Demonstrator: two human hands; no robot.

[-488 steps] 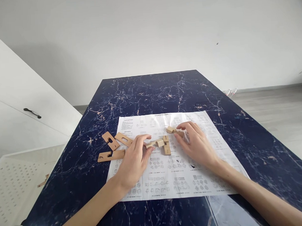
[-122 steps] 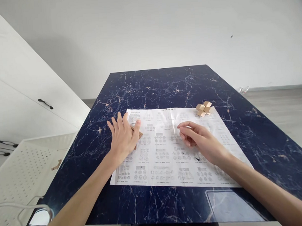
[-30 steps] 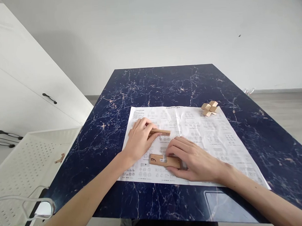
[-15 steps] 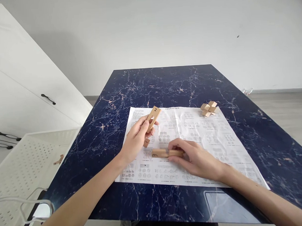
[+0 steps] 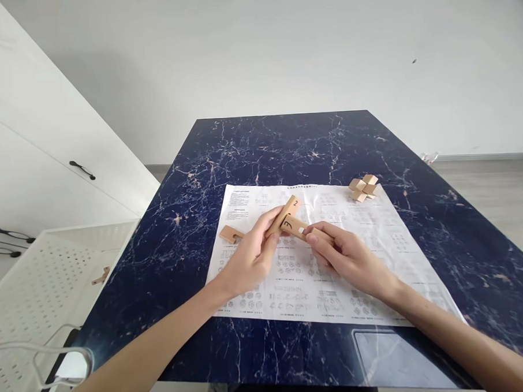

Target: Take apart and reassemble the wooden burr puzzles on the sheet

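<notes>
My left hand (image 5: 257, 248) is closed around a wooden puzzle piece marked 2 (image 5: 287, 213), tilted up and to the right. From the right, my right hand (image 5: 339, 250) pinches a wooden puzzle piece marked 3 (image 5: 296, 226), whose left end meets or overlaps the first one. Whether the two are interlocked I cannot tell. Another notched wooden piece (image 5: 231, 234) lies on the paper, partly behind my left hand. Beneath both hands spreads a creased printed sheet (image 5: 331, 308) with rows of small diagrams.
An assembled wooden burr puzzle (image 5: 364, 188) rests at the sheet's far right corner. The dark blue marbled table (image 5: 263, 149) carries a pale rectangular panel (image 5: 398, 357) near its front edge. On the left stand a white perforated surface (image 5: 27, 298) with a small wooden piece (image 5: 101, 276) and a white cable (image 5: 64, 343).
My right hand has lifted piece 3 off the sheet and brought it up against piece 2. My left hand has moved right and turned its piece. The notched piece now shows further left.
</notes>
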